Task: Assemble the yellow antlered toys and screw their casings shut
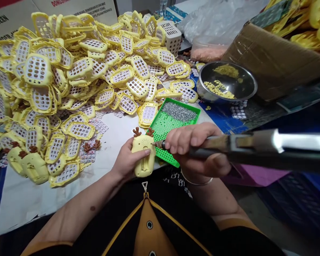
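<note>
My left hand (pixel 126 156) is closed around a yellow plastic toy case (pixel 143 165) with brown antlers, its thumb lying across the face that shows a battery recess and small speaker holes. In my right hand (pixel 194 147) is a dark power screwdriver (pixel 245 147), held level with its body reaching off to the right. The driver's tip meets the upper right edge of the case; whether a screw sits there is too small to tell. Just behind both hands lies a green perforated tray (pixel 162 122), with a heap of small silver screws (pixel 180 112) at its far end.
A large pile of yellow case halves (pixel 90 71) covers the table's left and back. Several assembled antlered cases (pixel 34 165) lie at the left front. A metal bowl (pixel 246 87) with small yellow pieces and a cardboard box (pixel 274 60) stand at the right. A white basket (pixel 172 33) stands behind.
</note>
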`<state>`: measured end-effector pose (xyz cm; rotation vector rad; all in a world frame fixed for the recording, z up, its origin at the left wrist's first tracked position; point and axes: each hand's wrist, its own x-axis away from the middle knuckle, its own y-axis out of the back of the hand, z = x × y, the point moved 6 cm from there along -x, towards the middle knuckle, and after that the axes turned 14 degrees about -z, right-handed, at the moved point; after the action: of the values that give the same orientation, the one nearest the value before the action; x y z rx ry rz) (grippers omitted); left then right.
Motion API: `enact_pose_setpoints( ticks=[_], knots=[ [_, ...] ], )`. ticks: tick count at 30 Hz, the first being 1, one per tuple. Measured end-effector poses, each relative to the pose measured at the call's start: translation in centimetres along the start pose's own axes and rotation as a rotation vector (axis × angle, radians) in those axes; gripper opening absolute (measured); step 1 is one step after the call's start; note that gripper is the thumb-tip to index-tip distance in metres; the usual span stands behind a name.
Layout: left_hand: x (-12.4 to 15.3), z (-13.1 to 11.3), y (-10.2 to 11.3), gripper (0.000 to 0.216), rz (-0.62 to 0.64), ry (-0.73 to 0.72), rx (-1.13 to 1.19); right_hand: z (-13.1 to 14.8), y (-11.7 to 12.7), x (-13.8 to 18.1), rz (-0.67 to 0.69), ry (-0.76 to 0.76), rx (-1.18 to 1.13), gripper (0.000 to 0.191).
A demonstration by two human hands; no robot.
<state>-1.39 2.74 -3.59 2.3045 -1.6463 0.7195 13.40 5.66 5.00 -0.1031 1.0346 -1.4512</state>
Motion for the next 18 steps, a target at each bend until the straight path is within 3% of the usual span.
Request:
enact_pose_setpoints(
  ticks=[3, 8, 13, 18],
  knots=[
    [-0.3, 0.3, -0.3, 0.046, 0.047, 0.038, 0.023, 0.1, 0.0, -0.1, -0.001, -0.002, 0.037, 0.026],
    [-0.9, 0.1, -0.1, 0.048, 0.004, 0.012, 0.034, 0.7, -0.5, 0.8, 0.094, 0.067, 0.151, 0.022],
    [-0.9, -0.3, 0.2, 0.046, -0.007, 0.052, 0.102, 2.3, -0.2, 0.3, 0.021, 0.171, 0.111, 0.03],
    [-0.7, -0.2, 0.2, 0.044, 0.021, 0.048, 0.085, 2.0, -0.1, 0.1, -0.04, 0.141, 0.091, 0.029]
  ],
)
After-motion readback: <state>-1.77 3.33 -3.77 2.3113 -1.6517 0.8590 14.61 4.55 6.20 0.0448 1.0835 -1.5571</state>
